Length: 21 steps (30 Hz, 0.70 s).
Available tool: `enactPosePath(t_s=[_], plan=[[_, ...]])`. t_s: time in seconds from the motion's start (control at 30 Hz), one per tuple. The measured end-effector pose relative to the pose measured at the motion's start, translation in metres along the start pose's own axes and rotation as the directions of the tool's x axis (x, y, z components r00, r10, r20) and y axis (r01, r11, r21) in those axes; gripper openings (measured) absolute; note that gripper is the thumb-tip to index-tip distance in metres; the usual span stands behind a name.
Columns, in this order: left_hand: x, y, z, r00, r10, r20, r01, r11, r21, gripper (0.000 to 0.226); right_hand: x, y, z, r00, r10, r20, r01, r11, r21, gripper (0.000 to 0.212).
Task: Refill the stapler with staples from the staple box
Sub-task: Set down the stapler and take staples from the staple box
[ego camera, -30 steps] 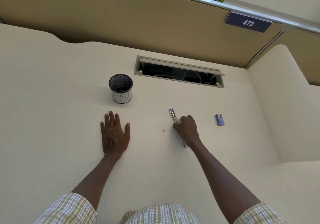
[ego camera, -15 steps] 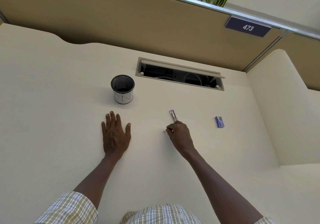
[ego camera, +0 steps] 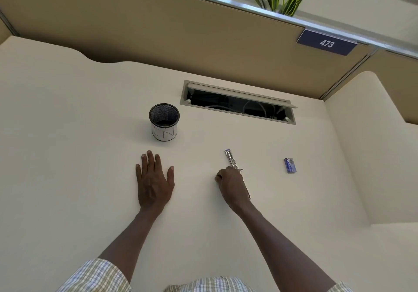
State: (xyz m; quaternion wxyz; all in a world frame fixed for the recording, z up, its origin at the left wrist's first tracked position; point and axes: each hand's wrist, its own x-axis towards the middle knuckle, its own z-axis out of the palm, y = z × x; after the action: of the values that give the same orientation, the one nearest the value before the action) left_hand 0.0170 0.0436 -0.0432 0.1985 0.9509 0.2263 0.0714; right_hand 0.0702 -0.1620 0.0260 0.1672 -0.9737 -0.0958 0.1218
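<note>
The silver stapler (ego camera: 231, 159) lies swung open flat on the cream desk, and its near end is hidden behind my right hand. My right hand (ego camera: 231, 184) rests just left of the stapler. Its fingertips are pinched together on the desk at the spot where a small loose staple lay, and that staple is now hidden under them. The blue staple box (ego camera: 290, 165) lies shut on the desk, well to the right of the stapler. Farther left, my left hand (ego camera: 155, 178) lies flat on the desk, palm down, fingers spread, holding nothing.
A black mesh pen cup (ego camera: 164, 122) with a white label stands beyond my left hand. An open cable slot (ego camera: 237, 94) is cut into the desk at the back. A tan partition (ego camera: 181, 31) rises behind it, and a raised desk section (ego camera: 373, 133) stands at the right.
My right hand left the stapler, moved left to the loose staple and closed its fingertips over it. The left hand has stayed flat.
</note>
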Motion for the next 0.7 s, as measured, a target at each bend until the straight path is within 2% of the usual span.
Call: enactPosePath(t_s=[0.13,0.23,0.43,0.57,0.7], plan=[[-0.002,0.002,0.002,1.000,-0.001,0.008,0.001,1.000,0.003,0.066,0.001,-0.002,0.001,1.000,-0.002,-0.026,0.003,1.000,0.022,0.021],[-0.001,0.003,0.002,1.000,-0.002,0.007,0.002,1.000,0.005,0.065,0.011,-0.019,-0.008,0.996,-0.036,-0.080,0.044,0.994,0.100,0.022],[-0.001,0.001,0.001,1.000,-0.016,0.020,0.016,1.000,0.004,0.066,0.051,-0.091,-0.047,0.950,-0.200,-0.240,0.254,0.941,0.222,0.017],[-0.001,0.000,0.002,1.000,-0.014,0.004,0.014,1.000,0.003,0.066,0.080,-0.131,-0.059,0.920,-0.288,-0.265,0.344,0.918,0.197,0.016],[-0.003,0.000,0.004,1.000,-0.015,-0.004,0.015,1.000,0.004,0.066,0.102,-0.152,-0.056,0.926,-0.308,-0.219,0.346,0.924,0.162,0.016]])
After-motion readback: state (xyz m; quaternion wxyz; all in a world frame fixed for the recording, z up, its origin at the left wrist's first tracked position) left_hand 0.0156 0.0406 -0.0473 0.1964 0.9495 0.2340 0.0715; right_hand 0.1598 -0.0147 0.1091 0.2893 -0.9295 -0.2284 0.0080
